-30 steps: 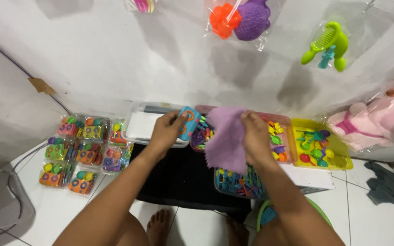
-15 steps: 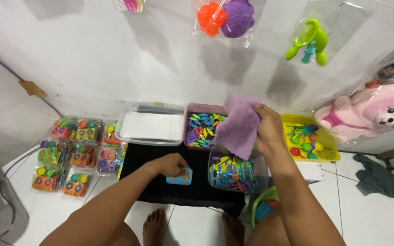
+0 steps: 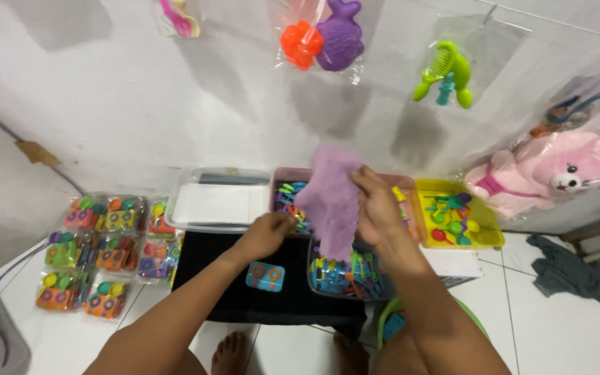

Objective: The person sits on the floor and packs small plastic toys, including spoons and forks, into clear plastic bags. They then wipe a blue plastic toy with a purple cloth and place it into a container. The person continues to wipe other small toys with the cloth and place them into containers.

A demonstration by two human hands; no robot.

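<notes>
My right hand (image 3: 378, 206) holds a purple cloth (image 3: 329, 198) up over the bins of small toys. My left hand (image 3: 267, 233) reaches into the pink bin (image 3: 287, 175) of colourful plastic pieces, fingers curled at its near edge; whether it holds a piece I cannot tell. A small blue toy stove with two orange rings (image 3: 265, 275) lies on the black mat (image 3: 239, 297) just below my left hand. A clear bin of blue and mixed pieces (image 3: 342, 274) sits under my right forearm.
A clear lidded box (image 3: 218, 200) stands left of the pink bin, a yellow bin (image 3: 457, 221) to the right. Packaged toy sets (image 3: 98, 250) lie on the floor at left. Bagged toys and a pink plush (image 3: 557, 177) hang on the wall. My bare feet show below.
My left hand set the blue toy stove down on the black mat, then moved up to the pink bin. My right hand keeps the purple cloth raised.
</notes>
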